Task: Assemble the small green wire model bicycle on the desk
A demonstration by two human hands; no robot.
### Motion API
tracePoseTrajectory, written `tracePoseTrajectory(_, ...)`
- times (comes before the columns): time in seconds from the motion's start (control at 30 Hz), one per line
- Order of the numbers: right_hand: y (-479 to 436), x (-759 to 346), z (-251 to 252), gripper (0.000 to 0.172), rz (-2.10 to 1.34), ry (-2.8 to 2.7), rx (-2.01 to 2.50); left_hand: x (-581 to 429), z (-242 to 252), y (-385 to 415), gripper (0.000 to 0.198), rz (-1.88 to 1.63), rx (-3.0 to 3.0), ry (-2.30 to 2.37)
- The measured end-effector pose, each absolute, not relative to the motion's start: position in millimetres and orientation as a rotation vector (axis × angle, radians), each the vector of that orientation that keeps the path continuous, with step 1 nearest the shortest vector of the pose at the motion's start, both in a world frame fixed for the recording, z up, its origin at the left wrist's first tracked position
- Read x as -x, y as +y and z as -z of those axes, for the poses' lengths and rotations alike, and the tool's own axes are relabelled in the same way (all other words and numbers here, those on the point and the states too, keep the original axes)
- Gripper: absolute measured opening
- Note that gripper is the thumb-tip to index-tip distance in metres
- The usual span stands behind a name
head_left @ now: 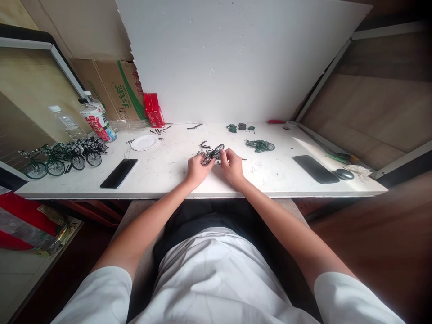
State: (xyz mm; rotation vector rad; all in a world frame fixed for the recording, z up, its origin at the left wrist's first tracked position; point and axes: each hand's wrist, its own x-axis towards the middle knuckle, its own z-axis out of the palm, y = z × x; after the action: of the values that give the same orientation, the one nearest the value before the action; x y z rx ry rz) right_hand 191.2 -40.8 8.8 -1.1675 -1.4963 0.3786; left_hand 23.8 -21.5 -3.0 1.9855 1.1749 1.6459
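Note:
Close over the middle of the white table, my left hand [198, 171] is closed on dark parts of a miniature bicycle. Its small spoked wheel [219, 150] stands up between the two hands. My right hand [232, 167] pinches at the wheel's right side, thumb and forefinger together. Just behind the fingers lie more small black parts [204, 145], and how they join the held piece is hidden. Further right is a heap of dark green bicycle frames [259, 145]. At the far left stands a row of several finished-looking miniature bicycles [56, 167].
A black phone [119, 173] and a white paper plate [144, 143] lie left of my hands. Bottles [97, 120] and a red box [154, 110] stand behind. Small green pieces [231, 128] sit at the back. On the right are a dark flat slab [315, 169] and a mouse [344, 174].

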Motion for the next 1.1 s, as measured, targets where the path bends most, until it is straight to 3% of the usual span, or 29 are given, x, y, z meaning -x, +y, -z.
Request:
tracePoseTrajectory(0.1,-42.2,-191.4,-9.2,0.062,-0.418,-1.499,1.166,-24.0,1.9,-22.2,0.016,-1.65,-1.995,1.156)
tracePoseTrajectory(0.3,-40.2,-191.3,-8.2,0.048,-0.362,-1.477,1.123,-24.0,2.9,-21.4,0.016,-1.668,-1.958,1.15)
tracePoseTrajectory(0.57,-41.6,-191.2,-8.6,0.059,-0.435,-1.507,1.179,-24.1,4.7,-20.3,0.016,-1.65,-1.97,1.15)
tracePoseTrajectory(0.73,-42.2,-190.9,-9.5,0.051,-0.382,-1.489,1.125,-24.3,6.2,-19.5,0.017,-1.669,-1.96,1.156)
tracePoseTrajectory(1.0,-42.4,-191.6,-9.9,0.061,-0.414,-1.521,1.188,-24.0,8.2,-17.8,0.019,-1.65,-1.967,1.14)
tracePoseTrajectory(1.1,-42.0,-191.4,-9.4,0.055,-0.402,-1.506,1.144,-23.9,8.9,-17.1,0.02,-1.645,-1.965,1.139)
